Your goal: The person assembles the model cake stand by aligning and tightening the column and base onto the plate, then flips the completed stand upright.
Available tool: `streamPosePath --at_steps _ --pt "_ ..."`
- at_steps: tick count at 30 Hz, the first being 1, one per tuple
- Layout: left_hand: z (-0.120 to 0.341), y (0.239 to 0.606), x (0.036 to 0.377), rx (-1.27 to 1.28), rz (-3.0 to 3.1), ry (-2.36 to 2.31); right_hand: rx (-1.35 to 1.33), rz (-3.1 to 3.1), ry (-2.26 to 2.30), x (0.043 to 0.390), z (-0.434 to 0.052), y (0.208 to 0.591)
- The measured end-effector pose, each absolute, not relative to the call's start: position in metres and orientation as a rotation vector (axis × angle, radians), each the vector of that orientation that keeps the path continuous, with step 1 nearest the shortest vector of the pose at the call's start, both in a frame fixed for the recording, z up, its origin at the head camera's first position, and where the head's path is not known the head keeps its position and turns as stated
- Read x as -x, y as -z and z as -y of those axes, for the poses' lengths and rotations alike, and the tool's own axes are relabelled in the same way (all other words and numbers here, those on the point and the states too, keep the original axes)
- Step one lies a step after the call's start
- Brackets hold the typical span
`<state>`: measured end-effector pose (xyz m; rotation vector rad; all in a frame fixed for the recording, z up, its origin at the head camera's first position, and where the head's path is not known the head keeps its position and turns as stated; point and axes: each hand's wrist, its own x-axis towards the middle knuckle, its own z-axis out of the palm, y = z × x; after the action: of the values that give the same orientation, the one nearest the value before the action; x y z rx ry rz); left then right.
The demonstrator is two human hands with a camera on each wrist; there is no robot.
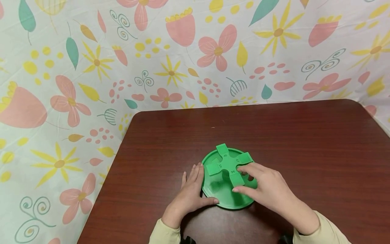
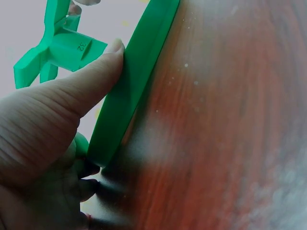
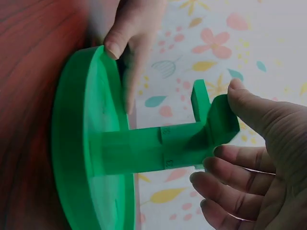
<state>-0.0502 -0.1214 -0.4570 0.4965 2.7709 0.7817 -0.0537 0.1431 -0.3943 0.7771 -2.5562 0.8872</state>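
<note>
A round green plate [image 1: 234, 200] with a raised rim sits on the table. From its middle rises a green post [image 3: 141, 152] marked with small numbers, topped by a green cross-shaped piece [image 1: 228, 164] whose several arms also carry numbers. My left hand [image 1: 190, 195] lies against the plate's left and near edge, fingers straight and thumb on the rim. With thumb and curled fingers, my right hand [image 1: 271, 186] holds one near arm of the cross-shaped piece. In the right wrist view the thumb touches that arm's end and the fingers come in from its other side.
The dark brown wooden table [image 1: 170, 135] spreads around the plate, its far edge meeting a flower-patterned cloth [image 1: 122, 67]. That cloth also hangs along the left side. Black bands [image 1: 188, 240] show at the bottom, by the sleeves.
</note>
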Motion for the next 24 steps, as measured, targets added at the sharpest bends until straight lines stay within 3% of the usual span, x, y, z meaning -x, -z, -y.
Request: streamPosePath --at_steps 12,24 --pt "0.122 0.458 0.050 -0.501 -2.781 -0.781 -0.644 2.403 -1.074 0.077 -0.158 0.394" --pt "0.122 0.457 0.050 -0.506 -2.779 -0.777 -0.692 2.570 -1.151 0.080 -0.167 0.400"
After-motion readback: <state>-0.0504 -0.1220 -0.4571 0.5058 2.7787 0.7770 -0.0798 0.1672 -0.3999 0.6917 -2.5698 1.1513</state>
